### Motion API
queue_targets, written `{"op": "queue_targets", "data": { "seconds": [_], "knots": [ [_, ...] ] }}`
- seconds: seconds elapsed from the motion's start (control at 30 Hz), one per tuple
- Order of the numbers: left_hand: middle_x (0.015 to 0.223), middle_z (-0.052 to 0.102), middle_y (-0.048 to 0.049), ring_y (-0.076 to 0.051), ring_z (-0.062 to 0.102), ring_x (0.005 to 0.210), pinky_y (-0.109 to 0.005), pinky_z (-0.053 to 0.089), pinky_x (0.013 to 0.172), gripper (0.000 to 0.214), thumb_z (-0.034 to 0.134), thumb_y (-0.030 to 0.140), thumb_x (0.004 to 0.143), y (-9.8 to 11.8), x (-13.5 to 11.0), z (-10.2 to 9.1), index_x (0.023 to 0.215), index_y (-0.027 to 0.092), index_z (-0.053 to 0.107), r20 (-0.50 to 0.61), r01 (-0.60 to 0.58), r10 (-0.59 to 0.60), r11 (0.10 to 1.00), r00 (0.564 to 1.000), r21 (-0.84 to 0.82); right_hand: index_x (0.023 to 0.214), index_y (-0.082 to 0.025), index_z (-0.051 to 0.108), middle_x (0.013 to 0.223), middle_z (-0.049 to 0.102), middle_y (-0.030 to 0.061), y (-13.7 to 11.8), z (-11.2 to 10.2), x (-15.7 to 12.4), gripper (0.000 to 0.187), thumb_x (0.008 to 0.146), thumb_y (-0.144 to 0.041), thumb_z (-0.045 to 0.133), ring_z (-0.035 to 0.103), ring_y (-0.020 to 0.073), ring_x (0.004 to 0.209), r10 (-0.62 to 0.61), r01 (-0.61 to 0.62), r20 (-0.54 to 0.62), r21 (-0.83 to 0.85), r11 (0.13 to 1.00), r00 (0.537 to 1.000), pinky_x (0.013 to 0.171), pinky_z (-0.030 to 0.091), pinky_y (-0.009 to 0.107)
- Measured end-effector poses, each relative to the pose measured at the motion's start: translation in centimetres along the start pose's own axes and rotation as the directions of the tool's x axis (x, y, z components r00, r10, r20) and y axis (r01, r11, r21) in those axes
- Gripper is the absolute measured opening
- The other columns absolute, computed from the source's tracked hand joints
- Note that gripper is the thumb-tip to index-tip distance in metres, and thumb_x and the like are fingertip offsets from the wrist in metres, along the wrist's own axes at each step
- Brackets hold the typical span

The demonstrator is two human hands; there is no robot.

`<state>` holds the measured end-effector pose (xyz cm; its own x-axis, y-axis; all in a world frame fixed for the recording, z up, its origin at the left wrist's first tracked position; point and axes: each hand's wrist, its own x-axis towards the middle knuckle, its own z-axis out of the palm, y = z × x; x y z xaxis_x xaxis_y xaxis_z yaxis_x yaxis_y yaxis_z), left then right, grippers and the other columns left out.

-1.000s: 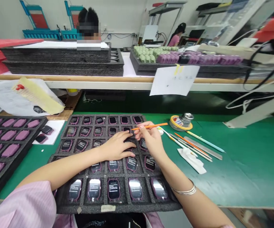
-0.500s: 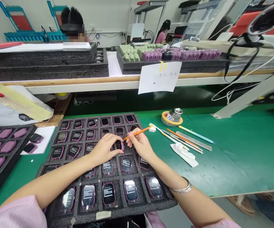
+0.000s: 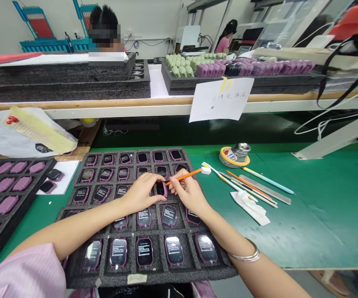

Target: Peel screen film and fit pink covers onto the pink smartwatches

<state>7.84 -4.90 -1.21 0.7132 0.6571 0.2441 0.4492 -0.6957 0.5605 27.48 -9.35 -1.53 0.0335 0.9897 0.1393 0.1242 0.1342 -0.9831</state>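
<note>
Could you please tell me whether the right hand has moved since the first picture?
Yes: judged against the tray, the right hand has shifted slightly toward its near side.

Head camera: worn on the person's head, above the near side of the green bench [image 3: 315, 215], facing forward and down.
Foam tray [image 3: 210, 272]: close below the lens, seen from above at a slant, across the lower middle.
Left hand [image 3: 144, 192] and right hand [image 3: 187, 191]: near mid-view, their arms entering from lower left and lower right.
Shelf [image 3: 166, 111]: farther off, crossing the upper part.
Wall [image 3: 163, 20]: farthest, along the top.
</note>
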Motion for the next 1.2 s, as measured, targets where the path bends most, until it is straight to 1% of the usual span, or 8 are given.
{"op": "queue_targets", "data": {
  "seconds": [0.13,0.23,0.33,0.43,0.53,0.63,0.83,1.2],
  "knots": [
    [0.112,0.068,-0.0089,-0.03,0.062,0.111,-0.05,0.049,0.099,0.046,0.081,0.044,0.079,0.6,0.9,-0.8,0.113,0.019,0.062,0.057,-0.008,0.005,0.999,0.998,0.053,0.079,-0.024,0.056,0.062,0.066,0.0004,-0.1,-0.5,0.0,0.045,0.081,-0.067,0.069,0.064,0.0172,0.054,-0.005,0.005,-0.018,0.019,1.0,1.0,0.053,0.051,0.03],
    [0.113,0.067,-0.0111,-0.032,0.06,0.113,-0.053,0.047,0.101,0.047,0.079,0.05,0.08,1.6,2.2,-1.0,0.112,0.018,0.067,0.092,-0.048,0.039,0.995,0.995,0.093,0.082,-0.024,0.056,0.065,0.068,0.0006,-0.3,-1.9,0.3,0.043,0.083,-0.065,0.069,0.064,0.0161,0.055,-0.021,0.03,-0.142,0.059,0.998,0.99,0.054,0.053,0.03],
    [0.12,0.066,-0.0119,-0.03,0.059,0.118,-0.05,0.047,0.104,0.042,0.072,0.049,0.087,2.8,3.9,0.3,0.117,0.02,0.068,0.131,-0.138,0.125,0.986,0.983,0.098,0.088,-0.025,0.052,0.07,0.067,-0.0012,-0.3,-3.7,0.7,0.039,0.087,-0.062,0.066,0.063,0.0146,0.059,-0.04,0.078,-0.315,0.111,0.991,0.948,0.059,0.053,0.029],
    [0.134,0.061,-0.0132,-0.032,0.053,0.131,-0.051,0.043,0.111,0.04,0.073,0.048,0.086,3.5,5.4,2.5,0.117,0.023,0.07,0.177,-0.253,0.235,0.963,0.956,0.088,0.088,-0.026,0.051,0.068,0.063,-0.0031,0.0,-5.1,0.7,0.039,0.086,-0.062,0.066,0.061,0.0142,0.055,-0.031,0.099,-0.385,0.157,0.983,0.922,0.057,0.052,0.029],
    [0.137,0.059,-0.0153,-0.037,0.046,0.14,-0.056,0.034,0.117,0.035,0.072,0.047,0.087,3.3,6.3,3.7,0.11,0.021,0.073,0.174,-0.314,0.295,0.945,0.94,0.095,0.086,-0.026,0.05,0.067,0.063,-0.003,0.5,-5.5,0.4,0.041,0.084,-0.064,0.067,0.059,0.0137,0.053,-0.02,0.098,-0.398,0.177,0.979,0.917,0.053,0.051,0.029],
    [0.126,0.066,-0.0126,-0.033,0.052,0.134,-0.052,0.035,0.117,0.034,0.073,0.045,0.088,2.5,6.2,3.5,0.111,0.021,0.071,0.138,-0.329,0.316,0.94,0.939,0.091,0.084,-0.025,0.05,0.067,0.063,-0.003,1.0,-5.4,-0.2,0.044,0.082,-0.065,0.069,0.057,0.0129,0.051,-0.017,0.09,-0.39,0.17,0.981,0.921,0.051,0.05,0.028],
    [0.112,0.069,-0.0084,-0.025,0.063,0.111,-0.042,0.049,0.101,0.033,0.071,0.045,0.089,1.9,5.3,3.0,0.112,0.022,0.068,0.035,-0.241,0.239,0.968,0.97,0.072,0.083,-0.025,0.05,0.061,0.061,-0.0036,1.5,-4.0,-0.9,0.045,0.085,-0.069,0.063,0.057,0.0136,0.047,0.006,0.043,-0.332,0.142,0.989,0.943,0.045,0.049,0.028],
    [0.118,0.067,-0.0101,-0.03,0.063,0.109,-0.048,0.051,0.096,0.055,0.082,0.046,0.079,2.1,5.3,3.6,0.119,0.02,0.055,-0.013,-0.163,0.163,0.986,0.987,0.027,0.08,-0.025,0.044,0.055,0.056,-0.0073,1.9,-3.6,-1.1,0.046,0.089,-0.069,0.057,0.052,0.0098,0.04,0.026,-0.015,-0.355,0.032,0.999,0.935,0.039,0.041,0.021]
  ]
}}
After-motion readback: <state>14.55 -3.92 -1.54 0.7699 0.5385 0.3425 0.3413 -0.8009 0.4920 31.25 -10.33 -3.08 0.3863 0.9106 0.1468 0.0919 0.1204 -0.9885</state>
